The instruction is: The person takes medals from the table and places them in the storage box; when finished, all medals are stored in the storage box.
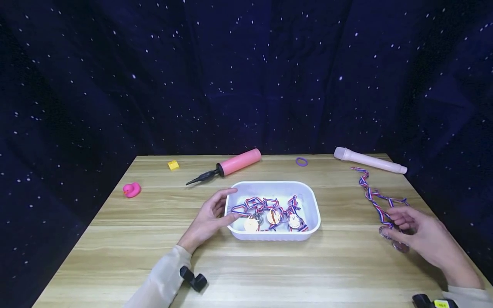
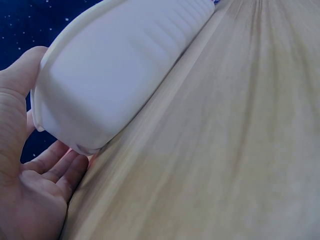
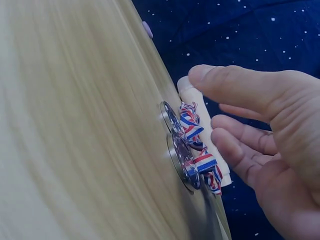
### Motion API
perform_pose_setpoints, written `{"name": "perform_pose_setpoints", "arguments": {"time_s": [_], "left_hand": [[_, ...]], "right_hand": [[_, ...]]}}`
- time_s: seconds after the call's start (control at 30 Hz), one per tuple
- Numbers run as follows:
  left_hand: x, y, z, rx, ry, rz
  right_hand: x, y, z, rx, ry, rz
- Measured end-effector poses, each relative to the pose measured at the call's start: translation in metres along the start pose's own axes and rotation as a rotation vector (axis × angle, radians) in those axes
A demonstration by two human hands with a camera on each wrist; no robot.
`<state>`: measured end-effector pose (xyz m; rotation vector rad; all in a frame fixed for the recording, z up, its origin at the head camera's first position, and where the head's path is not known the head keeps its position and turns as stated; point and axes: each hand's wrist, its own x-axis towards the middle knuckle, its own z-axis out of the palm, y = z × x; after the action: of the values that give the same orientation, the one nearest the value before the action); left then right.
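A white plastic tub (image 1: 275, 236) stands mid-table, holding several medals (image 1: 274, 217) on red, white and blue ribbons. My left hand (image 1: 209, 218) grips its left end, thumb and index finger at the rim; the left wrist view shows the other fingers low beside the tub's wall (image 2: 100, 75). At the right, my right hand (image 1: 427, 237) hovers over two more medals (image 3: 184, 157) lying on the table. Its thumb and fingers are bent but apart, with a gap between them. The striped ribbons (image 1: 370, 194) of these medals trail away toward the back, partly hidden behind the hand.
Behind the tub lies a pink hand pump (image 1: 240, 162) with a black nozzle. A purple ring (image 1: 301, 161) and a pale pink toy microphone (image 1: 369, 161) lie along the back. Toward the left are a yellow block (image 1: 173, 165) and a pink rubber duck (image 1: 132, 190).
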<state>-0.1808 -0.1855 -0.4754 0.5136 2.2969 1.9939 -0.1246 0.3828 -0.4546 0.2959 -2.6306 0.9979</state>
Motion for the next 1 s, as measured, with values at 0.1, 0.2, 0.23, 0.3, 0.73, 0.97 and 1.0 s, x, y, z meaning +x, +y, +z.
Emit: {"name": "perform_pose_setpoints", "arguments": {"time_s": [0.1, 0.2, 0.23, 0.3, 0.73, 0.97, 1.0], "left_hand": [[0.0008, -0.0014, -0.0001, -0.001, -0.001, 0.003], [0.0014, -0.0028, -0.0003, -0.003, -0.006, 0.008], [0.0015, -0.0031, -0.0003, -0.005, -0.008, 0.01], [0.0015, -0.0037, -0.0004, -0.007, -0.013, 0.012], [0.0025, -0.0023, 0.0001, 0.005, -0.008, 0.005], [0.002, -0.0025, 0.0002, 0.001, -0.009, 0.008], [0.002, -0.0026, 0.0001, 0.0, -0.009, 0.008]], "right_hand": [[-0.0013, 0.0012, -0.0012, -0.027, -0.035, 0.02], [-0.0022, 0.0037, -0.0026, -0.061, -0.068, 0.038], [-0.0025, 0.0047, -0.0029, -0.07, -0.079, 0.042], [-0.0031, 0.0064, -0.003, -0.076, -0.094, 0.046], [-0.0054, 0.0047, 0.0, -0.139, -0.175, 0.065], [-0.0056, -0.0005, 0.0006, -0.128, -0.175, 0.07], [-0.0056, -0.0009, 0.001, -0.129, -0.162, 0.058]]}}
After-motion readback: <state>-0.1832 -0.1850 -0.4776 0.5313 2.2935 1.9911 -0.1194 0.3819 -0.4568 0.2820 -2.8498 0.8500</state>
